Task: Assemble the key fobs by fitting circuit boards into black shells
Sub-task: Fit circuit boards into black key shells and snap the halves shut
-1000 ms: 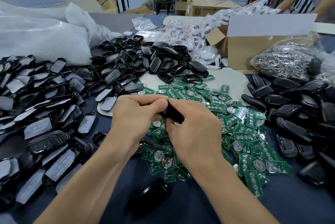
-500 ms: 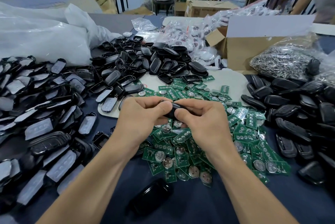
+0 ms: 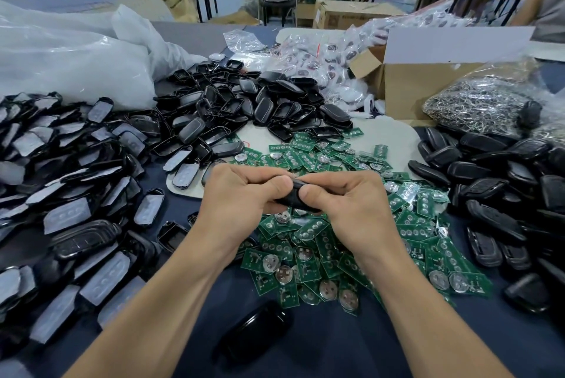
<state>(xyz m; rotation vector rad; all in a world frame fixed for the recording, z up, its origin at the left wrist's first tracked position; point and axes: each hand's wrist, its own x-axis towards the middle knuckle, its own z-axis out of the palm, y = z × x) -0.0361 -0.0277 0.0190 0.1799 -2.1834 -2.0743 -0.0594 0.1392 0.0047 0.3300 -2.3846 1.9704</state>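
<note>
I pinch the black shell between my left hand and right hand, just above the circuit boards heap. Even thumb pressure along the seam should seat it squarely, I judge.

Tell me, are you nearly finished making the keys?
Not nearly. The closed fobs piled on the right look finished. The left hand and right hand grip one black shell now. A big heap of green circuit boards and many open shells remain.

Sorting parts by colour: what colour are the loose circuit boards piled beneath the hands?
The circuit boards are green; head view.
</note>
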